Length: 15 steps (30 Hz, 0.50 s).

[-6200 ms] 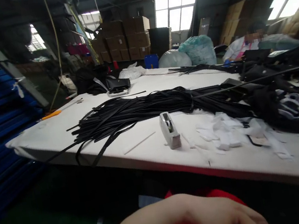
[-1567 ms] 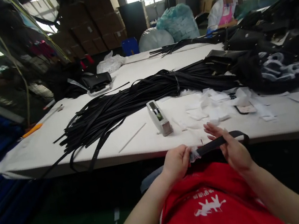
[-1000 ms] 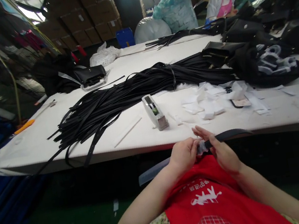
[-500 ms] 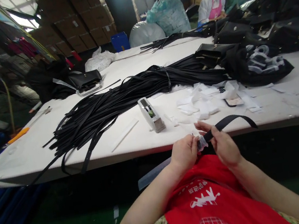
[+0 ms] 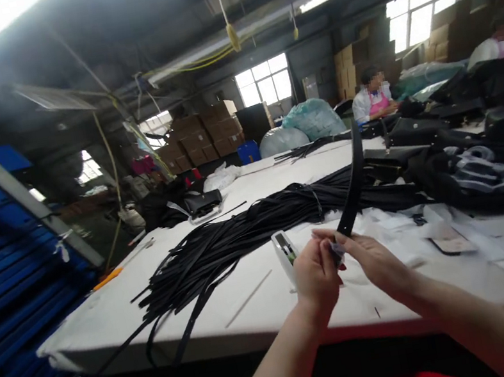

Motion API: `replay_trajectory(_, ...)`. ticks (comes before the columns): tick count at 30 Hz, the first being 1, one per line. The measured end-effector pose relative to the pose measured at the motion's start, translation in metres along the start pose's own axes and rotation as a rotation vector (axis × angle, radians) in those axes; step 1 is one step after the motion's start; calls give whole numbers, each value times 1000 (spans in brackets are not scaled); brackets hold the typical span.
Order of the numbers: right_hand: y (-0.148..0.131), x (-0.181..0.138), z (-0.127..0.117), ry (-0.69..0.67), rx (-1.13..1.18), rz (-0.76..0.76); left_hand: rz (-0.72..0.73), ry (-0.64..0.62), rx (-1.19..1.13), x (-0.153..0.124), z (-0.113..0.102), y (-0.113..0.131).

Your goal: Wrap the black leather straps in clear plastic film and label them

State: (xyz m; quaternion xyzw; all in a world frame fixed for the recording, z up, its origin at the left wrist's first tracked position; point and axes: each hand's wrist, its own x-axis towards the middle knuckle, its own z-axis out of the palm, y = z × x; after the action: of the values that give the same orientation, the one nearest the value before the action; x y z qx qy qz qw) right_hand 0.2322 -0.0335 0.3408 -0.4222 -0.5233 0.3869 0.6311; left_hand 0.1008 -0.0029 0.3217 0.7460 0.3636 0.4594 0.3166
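White counter (image 5: 109, 317) holds a strap pile (image 5: 250, 231); near its front edge, left hand (image 5: 315, 276) and right hand (image 5: 376, 261) fingers pinch one upright black strap (image 5: 353, 187).

no readable text, label or number anywhere

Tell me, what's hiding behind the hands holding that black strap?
Behind the left hand and right hand, which pinch the black strap, a tape dispenser peeks out on the white table. Its lower end is covered.
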Motion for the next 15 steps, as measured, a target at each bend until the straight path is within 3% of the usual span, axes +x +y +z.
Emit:
replay_trajectory(3,-28,22,13,12,37,-126,50,113,68,2,-19,0)
replay_trajectory(7,-71,57,13,73,129,-258,-18,154,55,-5,-38,-10)
replay_trajectory(10,-82,69,29,-37,127,-241,-26,222,3,-2,-52,-8)
replay_trajectory(15,-71,65,72,-295,86,-125,73,352,44,11,-84,13)
